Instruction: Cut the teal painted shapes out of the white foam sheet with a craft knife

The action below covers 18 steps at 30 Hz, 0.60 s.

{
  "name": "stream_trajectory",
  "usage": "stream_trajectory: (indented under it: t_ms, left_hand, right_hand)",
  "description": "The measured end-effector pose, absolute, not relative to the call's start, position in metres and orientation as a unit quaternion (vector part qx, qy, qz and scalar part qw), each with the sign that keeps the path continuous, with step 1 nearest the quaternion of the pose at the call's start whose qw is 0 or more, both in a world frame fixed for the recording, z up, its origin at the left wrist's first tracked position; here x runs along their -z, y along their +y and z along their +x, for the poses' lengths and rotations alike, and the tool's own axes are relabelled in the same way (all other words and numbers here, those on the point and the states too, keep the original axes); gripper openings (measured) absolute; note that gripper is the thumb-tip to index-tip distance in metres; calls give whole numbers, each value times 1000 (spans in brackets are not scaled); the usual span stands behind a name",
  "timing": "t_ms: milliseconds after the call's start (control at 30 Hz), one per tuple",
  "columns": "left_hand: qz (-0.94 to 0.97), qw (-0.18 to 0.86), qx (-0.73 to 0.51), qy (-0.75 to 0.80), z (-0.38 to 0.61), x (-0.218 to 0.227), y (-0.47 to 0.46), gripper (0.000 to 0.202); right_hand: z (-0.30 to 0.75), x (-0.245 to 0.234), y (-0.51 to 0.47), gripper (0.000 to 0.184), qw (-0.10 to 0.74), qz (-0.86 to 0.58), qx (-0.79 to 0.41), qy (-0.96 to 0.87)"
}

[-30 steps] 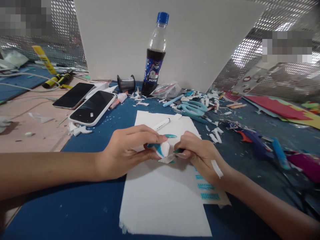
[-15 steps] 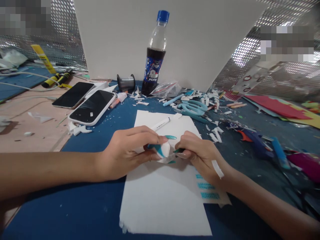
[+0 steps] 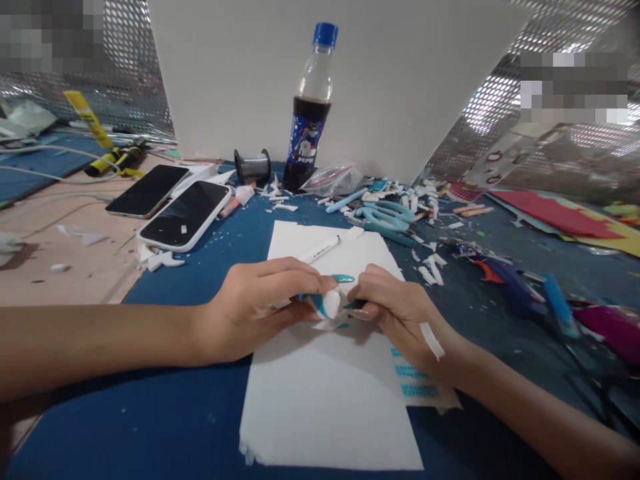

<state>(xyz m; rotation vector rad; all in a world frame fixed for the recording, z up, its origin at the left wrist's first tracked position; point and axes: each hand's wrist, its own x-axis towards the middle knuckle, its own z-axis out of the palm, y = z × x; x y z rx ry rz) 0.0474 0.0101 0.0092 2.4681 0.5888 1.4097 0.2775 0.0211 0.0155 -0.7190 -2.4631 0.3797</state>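
Observation:
My left hand (image 3: 250, 308) and my right hand (image 3: 397, 310) meet over a white sheet of paper (image 3: 325, 393) lying on the blue mat (image 3: 165, 400). Both pinch a small white paper piece with a teal part (image 3: 327, 305) between their fingertips. The nails are painted teal. A white strip of paper (image 3: 431, 340) sticks to my right wrist. A white marker pen (image 3: 320, 249) lies on the sheet just beyond my hands.
Two phones (image 3: 185, 213) lie at the left. A Pepsi bottle (image 3: 310, 113) and a wire spool (image 3: 253, 165) stand at the back before a white board. Teal scissors (image 3: 385, 219), paper scraps, a blue glue gun (image 3: 515, 283) and coloured paper (image 3: 560, 217) fill the right.
My right hand has closed in slightly on the left one and the small paper piece is pressed more tightly between the fingertips. Nothing else has moved.

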Motion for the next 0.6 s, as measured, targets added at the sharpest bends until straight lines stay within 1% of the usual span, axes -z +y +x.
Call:
stream_trajectory:
  t_ms: [167,333,600]
  left_hand:
    - [848,105,-481,197,48,-10,9,10]
    - [852,101,-474,198,48,-9,9,10]
    - [849,115,-481,190,49,-8,9,9]
  right_hand:
    - [275,-7,22,46,313,-274,-130,-900]
    - [277,-9,21,42,278,-263,-146,-912]
    - [274,-5,21,43,307,-258,-125,-908]
